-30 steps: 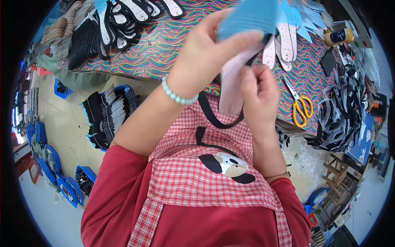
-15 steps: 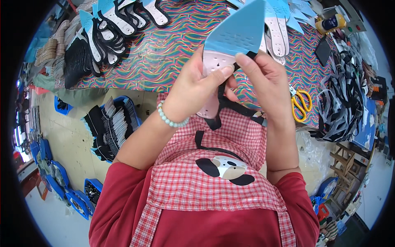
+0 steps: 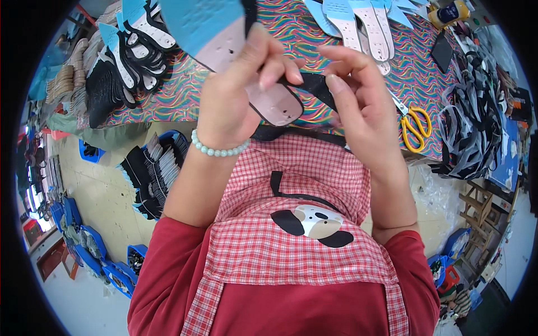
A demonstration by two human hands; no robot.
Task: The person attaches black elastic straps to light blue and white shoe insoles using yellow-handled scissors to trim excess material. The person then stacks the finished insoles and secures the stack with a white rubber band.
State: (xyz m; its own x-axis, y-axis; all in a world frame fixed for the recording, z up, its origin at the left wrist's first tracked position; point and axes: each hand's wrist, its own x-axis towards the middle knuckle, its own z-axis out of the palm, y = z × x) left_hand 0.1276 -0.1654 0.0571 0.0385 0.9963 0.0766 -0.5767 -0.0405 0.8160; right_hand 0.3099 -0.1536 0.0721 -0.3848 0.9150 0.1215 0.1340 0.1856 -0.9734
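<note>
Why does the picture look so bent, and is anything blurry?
Head view: wide fisheye, so the table edge bows and black fills the corners; head view again: the left hand looks slightly soft, the yellow-handled scissors crisper.

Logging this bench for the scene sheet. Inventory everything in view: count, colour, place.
Table: 1, multicoloured wavy cover, upper picture
Held insole: 1, blue and pale pink, in left hand
Strap: 1, black, pinched by right hand
Left insoles: many, blue, white and black, table left
Right insoles: several, blue and white, table right
Dark stack: 1, black, table left
Scissors: 1, yellow handles, table right
Flat rectangle: 1, black, beyond scissors
Bottle: 1, yellow, upper right
Strip bundle: 1, black and grey, right table edge
Bins: several, blue, low on both sides
Stacked pieces: many, black and grey, at a left bin
Stool: 1, brown, lower right
Apron: 1, red-white check, worn
Bracelet: 1, pale green, left wrist
Sleeves: 2, red, lower picture
Hands: 2, bare, upper centre
</note>
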